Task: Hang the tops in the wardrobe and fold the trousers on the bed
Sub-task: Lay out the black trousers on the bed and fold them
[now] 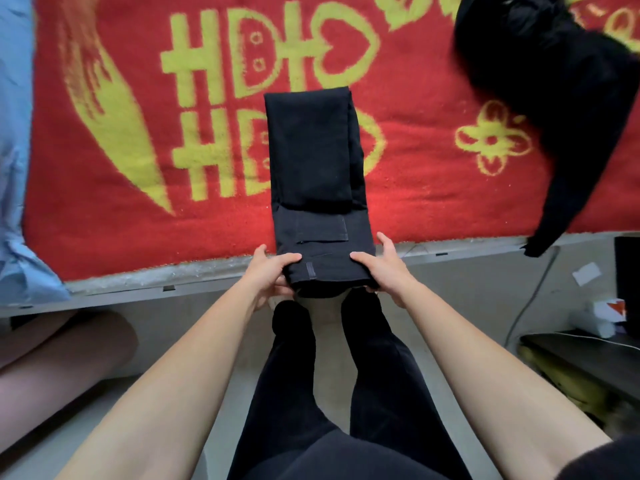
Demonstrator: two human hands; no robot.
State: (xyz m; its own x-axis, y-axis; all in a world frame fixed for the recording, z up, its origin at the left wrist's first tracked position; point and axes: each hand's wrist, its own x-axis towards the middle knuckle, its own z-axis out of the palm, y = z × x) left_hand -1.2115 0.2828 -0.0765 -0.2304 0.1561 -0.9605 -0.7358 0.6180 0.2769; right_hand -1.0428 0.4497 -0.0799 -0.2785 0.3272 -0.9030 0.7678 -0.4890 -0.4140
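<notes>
Black trousers [317,174] lie folded lengthwise on the red and yellow blanket [207,216] of the bed, their legs doubled back over the seat. The waistband end sticks out over the bed's front edge. My left hand [268,271] grips the waistband's left corner, thumb on top and fingers underneath. My right hand [379,268] grips the right corner the same way. A heap of black clothing [554,84] lies at the blanket's far right, one part hanging over the edge.
A light blue sheet or pillow [17,168] covers the bed's left end. The bed's grey frame edge [138,285] runs across in front of me. A dark side table [588,362] with a white cable and boxes stands at the right. My own legs stand below.
</notes>
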